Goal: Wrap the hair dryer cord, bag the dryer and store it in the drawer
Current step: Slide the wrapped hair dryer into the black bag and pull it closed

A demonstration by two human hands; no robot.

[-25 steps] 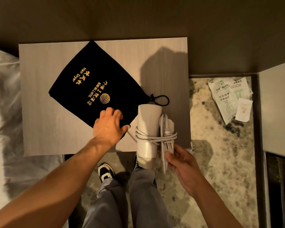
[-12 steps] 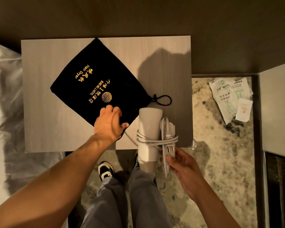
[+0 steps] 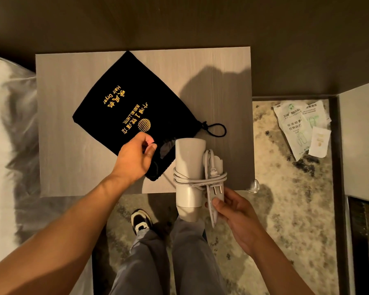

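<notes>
A black drawstring bag (image 3: pixel 124 99) with gold lettering lies flat on the pale wooden nightstand (image 3: pixel 62 128). My left hand (image 3: pixel 134 156) pinches the upper edge of its mouth and lifts it, so the opening gapes toward the dryer. The white hair dryer (image 3: pixel 189 165) has its cord (image 3: pixel 198 179) wound around the body, plug tucked at the side. My right hand (image 3: pixel 234 211) grips the dryer's folded handle and plug end, holding the nozzle at the bag's opening. The bag's drawstring loop (image 3: pixel 216 129) lies just beyond the dryer.
A white pillow (image 3: pixel 6 145) lies left of the nightstand. Plastic slipper packets (image 3: pixel 300 124) lie on the patterned carpet at the right, beside a pale panel (image 3: pixel 360 135). A small clear object (image 3: pixel 254 186) sits at the nightstand's front right corner. My legs and shoe stand below.
My left hand went from lying flat on the bag to pinching its edge and lifting the mouth open. The dryer in my right hand stays at the opening, barely moved.
</notes>
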